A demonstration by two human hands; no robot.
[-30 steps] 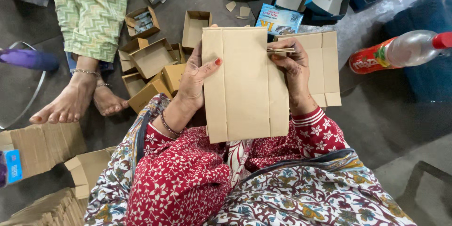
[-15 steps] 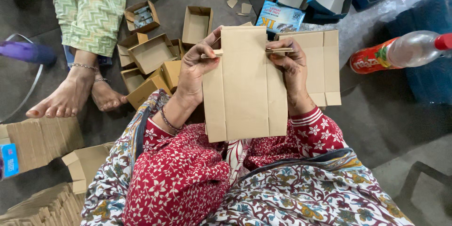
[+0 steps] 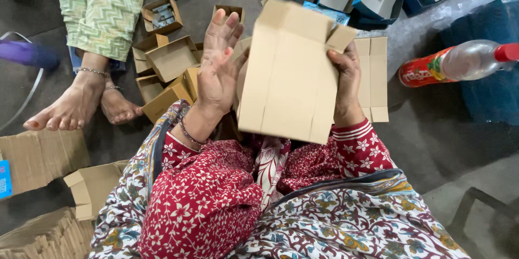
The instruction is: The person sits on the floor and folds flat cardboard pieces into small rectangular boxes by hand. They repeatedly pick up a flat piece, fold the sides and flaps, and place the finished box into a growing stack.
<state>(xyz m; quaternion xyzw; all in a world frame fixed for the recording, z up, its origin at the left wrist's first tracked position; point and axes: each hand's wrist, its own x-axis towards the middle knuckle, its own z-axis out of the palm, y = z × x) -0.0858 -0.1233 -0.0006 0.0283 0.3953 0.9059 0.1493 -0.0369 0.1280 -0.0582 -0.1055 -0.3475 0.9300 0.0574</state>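
Head cam, looking straight down: the flat cardboard box blank [image 3: 289, 72] sits dead centre, tilted a bit so its top corner leans toward 1 o'clock, held up over the lap in the red floral sleeves. The right hand [image 3: 346, 83] is at its 3 o'clock edge, fingers clamped around the side with the thumb tucked near the notched top flap, wrist bent back toward the body. The left hand [image 3: 219, 67] is at 9 o'clock of the blank, palm open and fingers stretched up toward 12, not gripping anything, just beside the cardboard's left edge; can't tell if it's actually touching. Small open cartons [image 3: 170, 59] are piled on the floor at 10 o'clock, someone else's bare feet [image 3: 75, 105] further out at 9, and a plastic bottle [image 3: 459, 64] lies on its side at 3 o'clock.
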